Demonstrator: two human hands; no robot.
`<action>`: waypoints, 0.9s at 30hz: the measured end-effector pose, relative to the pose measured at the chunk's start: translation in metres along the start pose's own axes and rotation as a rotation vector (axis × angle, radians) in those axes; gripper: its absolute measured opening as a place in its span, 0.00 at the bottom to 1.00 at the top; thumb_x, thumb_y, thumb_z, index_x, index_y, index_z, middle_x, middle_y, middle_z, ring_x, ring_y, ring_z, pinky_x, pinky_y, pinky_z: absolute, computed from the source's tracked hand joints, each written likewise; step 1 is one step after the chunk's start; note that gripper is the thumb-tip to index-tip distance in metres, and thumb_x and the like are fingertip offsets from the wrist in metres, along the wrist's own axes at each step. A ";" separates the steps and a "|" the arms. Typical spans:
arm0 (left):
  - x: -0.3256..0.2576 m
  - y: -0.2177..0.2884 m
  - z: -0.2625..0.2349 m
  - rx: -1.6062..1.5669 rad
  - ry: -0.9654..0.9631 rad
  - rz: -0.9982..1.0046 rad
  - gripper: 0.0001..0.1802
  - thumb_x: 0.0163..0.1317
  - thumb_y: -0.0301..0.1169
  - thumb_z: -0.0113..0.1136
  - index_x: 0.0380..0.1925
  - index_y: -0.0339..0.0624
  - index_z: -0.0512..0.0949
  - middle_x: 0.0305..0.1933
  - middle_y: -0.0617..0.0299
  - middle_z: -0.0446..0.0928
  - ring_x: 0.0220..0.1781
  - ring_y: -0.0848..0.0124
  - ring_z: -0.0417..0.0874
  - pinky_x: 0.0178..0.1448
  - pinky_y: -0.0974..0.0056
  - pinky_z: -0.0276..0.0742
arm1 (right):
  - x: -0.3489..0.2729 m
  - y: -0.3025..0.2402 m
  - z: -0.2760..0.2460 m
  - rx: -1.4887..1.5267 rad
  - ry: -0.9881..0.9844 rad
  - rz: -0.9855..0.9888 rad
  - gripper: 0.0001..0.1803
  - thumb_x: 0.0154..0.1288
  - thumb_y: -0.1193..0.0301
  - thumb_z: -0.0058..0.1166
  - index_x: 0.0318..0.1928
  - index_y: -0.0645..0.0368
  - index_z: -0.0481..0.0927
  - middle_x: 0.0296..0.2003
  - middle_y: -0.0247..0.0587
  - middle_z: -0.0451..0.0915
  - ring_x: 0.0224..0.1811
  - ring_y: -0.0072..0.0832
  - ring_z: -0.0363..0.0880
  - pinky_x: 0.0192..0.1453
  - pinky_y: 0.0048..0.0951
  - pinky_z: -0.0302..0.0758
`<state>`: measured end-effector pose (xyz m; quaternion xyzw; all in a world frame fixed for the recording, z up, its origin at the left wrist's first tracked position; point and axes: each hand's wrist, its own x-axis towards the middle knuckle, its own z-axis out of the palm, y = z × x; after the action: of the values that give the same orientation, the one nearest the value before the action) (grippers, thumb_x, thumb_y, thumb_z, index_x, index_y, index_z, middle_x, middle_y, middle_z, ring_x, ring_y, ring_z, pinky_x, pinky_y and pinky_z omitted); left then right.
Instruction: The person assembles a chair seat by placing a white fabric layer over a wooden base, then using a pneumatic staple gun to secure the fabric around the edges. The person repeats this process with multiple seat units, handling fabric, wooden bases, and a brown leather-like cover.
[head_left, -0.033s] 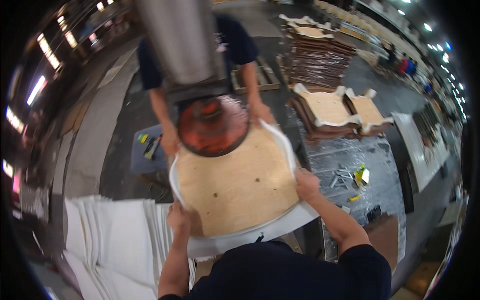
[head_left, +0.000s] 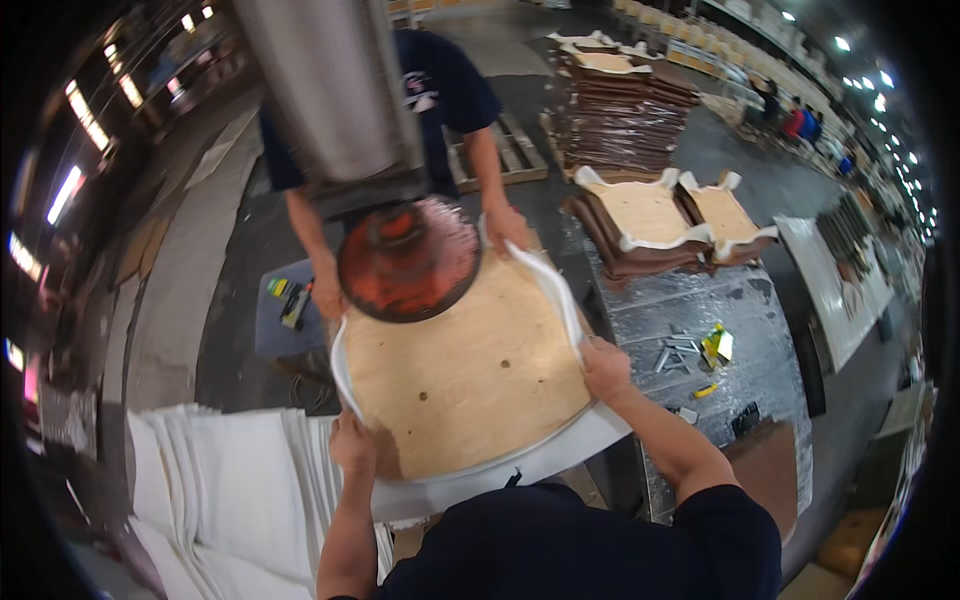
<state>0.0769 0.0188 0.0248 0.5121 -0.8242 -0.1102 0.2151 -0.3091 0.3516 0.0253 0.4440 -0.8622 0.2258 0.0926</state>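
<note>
A plywood panel [head_left: 470,375] with small holes lies before me, with white padding [head_left: 552,290] along its curved sides. My left hand [head_left: 352,445] has its fingers closed on the padded edge at the near left corner. On the right, my right hand [head_left: 606,369] grips the padding at that side. A round red press plate [head_left: 410,265] below a grey metal column [head_left: 335,90] covers part of the panel's far end. Across from me, a co-worker's hands [head_left: 327,290] hold the far left and far right edges. White sheet material [head_left: 590,445] shows under the near edge.
Stacked white sheets [head_left: 225,470] lie at the left. Right of me, a plastic-covered table [head_left: 650,310] carries metal pieces, a yellow-handled tool [head_left: 705,391] and padded panels [head_left: 645,215]. A taller brown stack [head_left: 620,120] stands behind. A blue-grey stool [head_left: 280,325] holds tools.
The whole view has shifted a little, with the press and co-worker appearing slightly farther left. Both my hands keep their hold on the panel's edges.
</note>
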 end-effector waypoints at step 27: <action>0.011 -0.010 0.010 -0.252 -0.042 -0.352 0.26 0.85 0.44 0.54 0.39 0.31 0.87 0.35 0.39 0.88 0.38 0.43 0.89 0.46 0.43 0.79 | 0.004 -0.001 0.012 0.092 -0.149 0.608 0.13 0.76 0.70 0.58 0.57 0.56 0.77 0.44 0.56 0.91 0.48 0.61 0.91 0.53 0.62 0.84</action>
<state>0.0766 0.0043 0.0146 0.6148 -0.7060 -0.2591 0.2376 -0.3105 0.3423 0.0162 0.1851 -0.9487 0.2487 -0.0628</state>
